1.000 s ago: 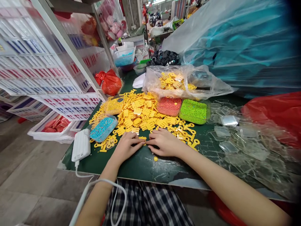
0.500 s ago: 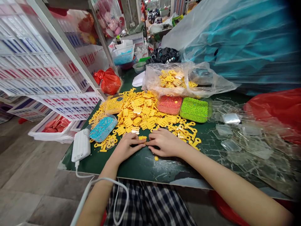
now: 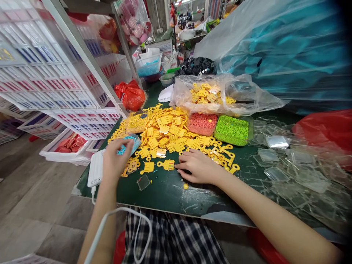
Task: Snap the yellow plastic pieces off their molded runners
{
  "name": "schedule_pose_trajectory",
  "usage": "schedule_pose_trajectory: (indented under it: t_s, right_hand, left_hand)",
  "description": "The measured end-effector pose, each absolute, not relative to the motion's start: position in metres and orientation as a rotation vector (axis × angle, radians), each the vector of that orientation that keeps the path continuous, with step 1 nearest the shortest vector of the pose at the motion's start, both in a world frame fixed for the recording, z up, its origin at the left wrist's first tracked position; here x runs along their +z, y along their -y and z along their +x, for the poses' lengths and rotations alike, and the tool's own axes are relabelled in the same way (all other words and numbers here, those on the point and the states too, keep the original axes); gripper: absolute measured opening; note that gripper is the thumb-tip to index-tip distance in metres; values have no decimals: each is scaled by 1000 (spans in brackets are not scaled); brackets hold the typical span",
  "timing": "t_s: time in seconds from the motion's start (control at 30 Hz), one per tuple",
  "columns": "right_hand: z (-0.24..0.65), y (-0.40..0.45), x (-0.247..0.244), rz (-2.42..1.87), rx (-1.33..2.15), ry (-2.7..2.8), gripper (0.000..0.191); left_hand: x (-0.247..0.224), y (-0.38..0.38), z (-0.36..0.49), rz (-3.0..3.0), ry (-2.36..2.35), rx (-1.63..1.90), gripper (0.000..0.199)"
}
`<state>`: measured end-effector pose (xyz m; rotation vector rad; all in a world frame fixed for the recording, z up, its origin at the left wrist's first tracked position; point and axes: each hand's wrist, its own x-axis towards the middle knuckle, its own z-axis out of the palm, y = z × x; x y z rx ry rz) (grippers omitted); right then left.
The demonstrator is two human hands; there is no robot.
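Note:
My left hand (image 3: 116,158) is over the clear tray of blue beads (image 3: 135,144). Its thumb and index finger come together at the tips; whatever is between them is too small to make out. On the table lies a yellow plastic piece (image 3: 168,165) with a ring at one end and small coloured beads in its slots. My right hand (image 3: 194,167) rests beside it, fingers loosely apart, a fingertip at its right edge. Left of it are another yellow piece (image 3: 149,167) and a clear square cover (image 3: 143,182). A round yellow bit (image 3: 185,186) lies below my right hand.
A heap of yellow pieces (image 3: 170,128) fills the table's middle. Trays of yellow beads (image 3: 136,123), red beads (image 3: 202,124) and green beads (image 3: 232,129) stand around it. Clear plastic covers (image 3: 297,168) are piled at right. A white power bank (image 3: 95,170) with a cable sits at the left edge.
My left hand has left the yellow piece and moved left to the blue beads. The piece now lies flat in view by my right hand, which has stayed nearly in place.

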<state>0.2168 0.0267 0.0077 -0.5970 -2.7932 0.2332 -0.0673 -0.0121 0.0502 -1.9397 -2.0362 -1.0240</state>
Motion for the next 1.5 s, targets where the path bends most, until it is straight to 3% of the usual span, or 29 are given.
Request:
schedule_pose_trajectory:
  t_s: [0.13, 0.23, 0.4, 0.67, 0.77, 0.9, 1.0, 1.17, 1.5]
  right_hand:
    - [217, -27, 8, -603, 222, 2795, 28]
    - [215, -27, 6, -601, 236, 2800, 27]
    - [212, -28, 6, -599, 262, 2820, 27]
    - [209, -27, 6, -579, 243, 2803, 25]
    - [208, -26, 8, -549, 234, 2812, 26]
    - [206, -25, 10, -530, 192, 2843, 27]
    - [206, -24, 11, -523, 177, 2847, 26]
    - [206, -24, 10, -531, 152, 2847, 25]
    - [205, -25, 8, -531, 158, 2860, 26]
  left_hand:
    - [76, -6, -121, -1729, 2434, -301, 37]
    - [81, -23, -141, -1894, 2608, 147, 35]
    - [75, -37, -137, -2112, 2537, 463, 32]
    - [67, -33, -139, -2047, 2443, 342, 32]
    - [73, -23, -126, -2069, 2349, -57, 32]
    - [67, -3, -74, -2495, 1849, -596, 34]
    - [47, 12, -30, -2746, 1591, -508, 30]
    - [20, 18, -3, -2870, 1555, -332, 27]
    - [5, 17, -13, -2874, 1561, -473, 32]
